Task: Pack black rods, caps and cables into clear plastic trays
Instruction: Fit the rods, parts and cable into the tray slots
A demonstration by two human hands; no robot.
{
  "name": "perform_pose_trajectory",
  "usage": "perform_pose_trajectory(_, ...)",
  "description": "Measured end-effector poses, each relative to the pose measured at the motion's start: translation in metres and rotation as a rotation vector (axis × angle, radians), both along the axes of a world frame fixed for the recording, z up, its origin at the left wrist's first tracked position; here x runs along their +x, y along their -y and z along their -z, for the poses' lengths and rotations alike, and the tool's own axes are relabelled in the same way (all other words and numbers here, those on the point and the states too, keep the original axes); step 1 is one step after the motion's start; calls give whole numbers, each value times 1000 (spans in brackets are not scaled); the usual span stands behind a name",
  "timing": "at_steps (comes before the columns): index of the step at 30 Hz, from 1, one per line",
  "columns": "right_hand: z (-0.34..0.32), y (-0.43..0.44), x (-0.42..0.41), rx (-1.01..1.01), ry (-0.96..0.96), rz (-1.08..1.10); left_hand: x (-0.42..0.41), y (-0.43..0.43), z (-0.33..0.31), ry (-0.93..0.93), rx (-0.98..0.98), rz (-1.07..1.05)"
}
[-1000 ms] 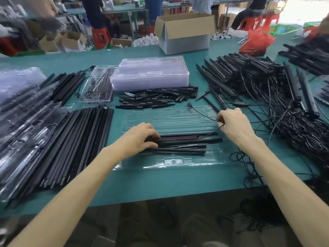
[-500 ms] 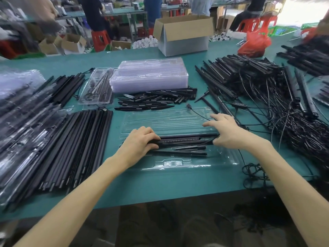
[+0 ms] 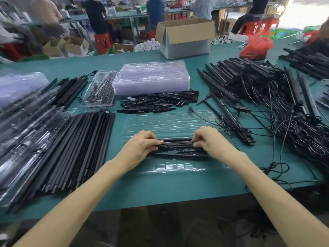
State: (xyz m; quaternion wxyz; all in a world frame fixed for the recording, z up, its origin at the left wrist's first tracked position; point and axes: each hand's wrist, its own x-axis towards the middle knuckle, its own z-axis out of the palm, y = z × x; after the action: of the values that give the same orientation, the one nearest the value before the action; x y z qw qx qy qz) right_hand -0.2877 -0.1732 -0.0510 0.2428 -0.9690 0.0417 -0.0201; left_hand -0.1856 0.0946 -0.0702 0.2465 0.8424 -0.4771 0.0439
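An opened clear plastic tray [image 3: 165, 122] lies flat before me on the green table. Several black rods [image 3: 178, 146] lie side by side in its near half. My left hand [image 3: 140, 146] presses with curled fingers on the rods' left ends. My right hand [image 3: 209, 139] presses with curled fingers on their right ends. A thin black cable [image 3: 204, 118] runs from a plug on the tray's far half toward the tangle at right.
Loose black rods [image 3: 74, 148] lie stacked at left, over packed trays [image 3: 21, 107]. Pointed black caps [image 3: 158, 102] sit behind the tray, then a stack of empty trays [image 3: 151, 77] and one filled tray [image 3: 99, 90]. Cabled rods [image 3: 267, 97] pile at right. A cardboard box [image 3: 185, 38] stands behind.
My right hand has let the cable go, moved left and down, and now sits on the rods' right ends. My left hand has stayed on their left ends.
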Motion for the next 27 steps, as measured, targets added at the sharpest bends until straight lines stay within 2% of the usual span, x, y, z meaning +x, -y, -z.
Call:
perform_pose_trajectory(5, 1, 1, 4, 79, 30, 3, 13, -8, -4, -98, 72, -18)
perform_pose_trajectory(13, 23, -3, -2, -148, 251, -83, 50, -70, -24, -242, 167, -208)
perform_pose_trajectory(16, 25, -5, -4, -180, 310, -95, 50, -73, -24, -252, 162, -223)
perform_pose_trajectory(21, 20, -5, -9, -212, 342, -122, 49, -69, -25, -286, 259, -195)
perform_pose_trajectory(27, 16, -9, -6, -264, 454, -134, 47, -69, -19, -234, 173, -222)
